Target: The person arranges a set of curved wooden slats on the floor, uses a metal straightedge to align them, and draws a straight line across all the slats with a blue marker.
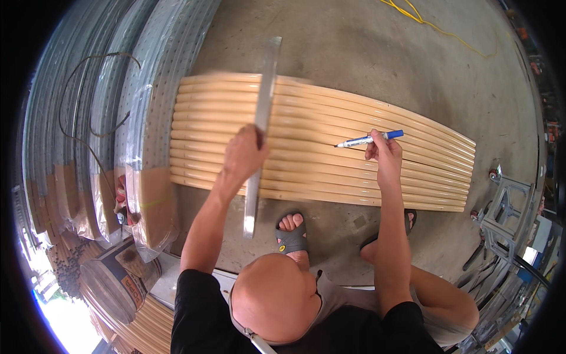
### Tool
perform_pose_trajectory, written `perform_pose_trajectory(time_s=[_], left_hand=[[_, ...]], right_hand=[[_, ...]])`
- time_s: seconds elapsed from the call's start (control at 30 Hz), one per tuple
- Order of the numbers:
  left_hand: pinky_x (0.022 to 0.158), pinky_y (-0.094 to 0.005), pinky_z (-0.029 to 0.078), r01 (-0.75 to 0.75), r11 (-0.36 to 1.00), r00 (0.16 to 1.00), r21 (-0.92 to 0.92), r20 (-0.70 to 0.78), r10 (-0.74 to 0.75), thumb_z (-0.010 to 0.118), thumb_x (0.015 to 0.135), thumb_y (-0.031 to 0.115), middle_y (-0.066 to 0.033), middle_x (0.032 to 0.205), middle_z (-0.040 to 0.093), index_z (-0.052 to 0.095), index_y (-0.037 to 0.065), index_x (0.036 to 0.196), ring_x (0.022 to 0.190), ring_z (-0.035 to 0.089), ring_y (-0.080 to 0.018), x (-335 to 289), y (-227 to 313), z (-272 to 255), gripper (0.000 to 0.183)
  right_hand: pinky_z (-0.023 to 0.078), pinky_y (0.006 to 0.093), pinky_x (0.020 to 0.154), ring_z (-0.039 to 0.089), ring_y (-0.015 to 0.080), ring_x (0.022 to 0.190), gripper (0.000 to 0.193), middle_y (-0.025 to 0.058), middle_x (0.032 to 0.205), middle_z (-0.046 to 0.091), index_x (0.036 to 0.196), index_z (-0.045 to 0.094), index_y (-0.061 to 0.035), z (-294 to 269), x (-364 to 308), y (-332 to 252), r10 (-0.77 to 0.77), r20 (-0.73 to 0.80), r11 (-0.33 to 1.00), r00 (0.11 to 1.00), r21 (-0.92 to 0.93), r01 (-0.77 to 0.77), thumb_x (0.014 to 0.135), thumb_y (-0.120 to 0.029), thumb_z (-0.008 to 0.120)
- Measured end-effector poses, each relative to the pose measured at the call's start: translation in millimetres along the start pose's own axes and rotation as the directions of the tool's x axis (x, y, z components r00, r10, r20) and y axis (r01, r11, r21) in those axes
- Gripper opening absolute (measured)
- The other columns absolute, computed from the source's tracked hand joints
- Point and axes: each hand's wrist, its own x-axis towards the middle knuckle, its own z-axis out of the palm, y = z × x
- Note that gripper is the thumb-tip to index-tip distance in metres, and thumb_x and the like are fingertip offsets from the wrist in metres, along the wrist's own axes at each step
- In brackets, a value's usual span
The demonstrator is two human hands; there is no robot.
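Several long beige tubes [330, 168] lie side by side on the floor in front of me. Across their left part runs a flat metal straightedge [268, 88], reaching past the row at both the far and near sides. The fingers of my left hand [243, 154] are closed around its middle. Over the middle of the tubes, my right hand [386, 160] pinches a white and blue marker [356, 141]. Its dark tip points left, apart from the straightedge. Whether the tip touches a tube I cannot tell.
Plastic-wrapped perforated metal profiles [159, 88] are stacked along the left. A bucket [115, 280] and more beige tubes [147, 324] sit at the lower left. A grey metal frame on casters [504, 203] stands at the right. A yellow cord [439, 28] lies on the far floor.
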Motion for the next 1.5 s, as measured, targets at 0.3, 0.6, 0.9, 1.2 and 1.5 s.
perform_pose_trajectory(time_s=[0.3,0.6,0.9,1.2,1.5], left_hand=[[0.075,-0.0456,0.052,0.019,0.999,0.996,0.028,0.085,-0.021,0.070,0.082,0.022,-0.0196,0.089,0.066,0.060,-0.002,0.097,0.083,0.065,-0.0368,0.4,28.5,30.0,0.030],[0.076,-0.0462,0.052,0.062,0.998,0.993,0.031,0.094,-0.065,0.072,0.080,0.020,-0.0171,0.091,0.065,0.061,0.002,0.098,0.083,0.065,-0.0368,3.9,28.5,39.0,0.028],[0.075,-0.0474,0.052,0.051,0.999,0.996,0.017,0.074,-0.052,0.070,0.082,0.021,-0.0224,0.091,0.065,0.059,-0.002,0.099,0.082,0.065,-0.0394,3.2,34.4,36.2,0.031],[0.078,-0.0479,0.052,0.107,0.993,0.985,0.057,0.127,-0.114,0.070,0.084,0.022,-0.0223,0.095,0.065,0.059,-0.002,0.101,0.088,0.064,-0.0409,3.7,41.1,32.0,0.032],[0.078,-0.0463,0.051,0.106,0.994,0.987,0.026,0.122,-0.109,0.069,0.084,0.021,-0.0217,0.095,0.065,0.059,-0.002,0.101,0.086,0.064,-0.0389,2.9,45.6,31.5,0.030]], right_hand=[[0.045,0.0256,0.054,0.057,0.0120,0.057,0.021,0.0024,0.069,0.061,0.091,0.064,-0.0050,-13.0,-0.3,12.9,0.013,-0.008,0.998,1.000,0.053,-0.013,0.092,-0.025,0.071],[0.045,0.0255,0.055,0.057,0.0120,0.057,0.021,0.0024,0.069,0.060,0.095,0.064,-0.0040,-1.6,5.7,15.3,0.079,0.027,0.996,0.997,0.042,-0.080,0.093,-0.024,0.069],[0.045,0.0248,0.055,0.056,0.0114,0.057,0.023,0.0023,0.070,0.060,0.093,0.064,-0.0036,6.9,7.0,20.0,0.079,0.065,0.996,0.995,0.029,-0.081,0.093,-0.026,0.069],[0.045,0.0251,0.056,0.056,0.0112,0.058,0.025,0.0020,0.070,0.060,0.094,0.065,-0.0030,17.9,6.5,19.4,0.089,0.096,0.995,0.991,0.026,-0.091,0.093,-0.028,0.069],[0.045,0.0250,0.056,0.056,0.0110,0.058,0.025,0.0023,0.070,0.059,0.094,0.065,-0.0027,25.0,7.3,23.7,0.131,0.085,0.991,0.988,-0.006,-0.131,0.093,-0.027,0.070]])
